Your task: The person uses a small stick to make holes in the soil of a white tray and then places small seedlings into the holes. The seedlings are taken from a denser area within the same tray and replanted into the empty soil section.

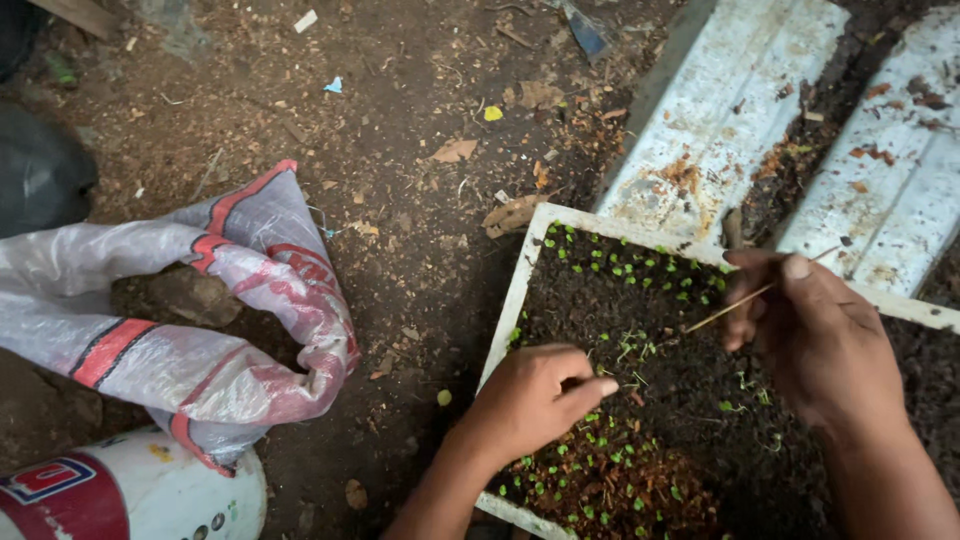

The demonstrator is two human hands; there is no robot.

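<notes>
Wooden stick [735, 305], one seedling tray [520, 290]

Left hand [535, 395], right hand [815, 335], bare, sleeveless forearms

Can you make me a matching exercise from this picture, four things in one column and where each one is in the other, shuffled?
Things:
1. stick
2. sack
3. seedlings
4. metal sheets

Places:
A. lying open on the ground at the left
B. in the soil of the white tray
C. in the right hand
D. on the ground beyond the tray, top right

Pairs: 1-C, 2-A, 3-B, 4-D
</notes>
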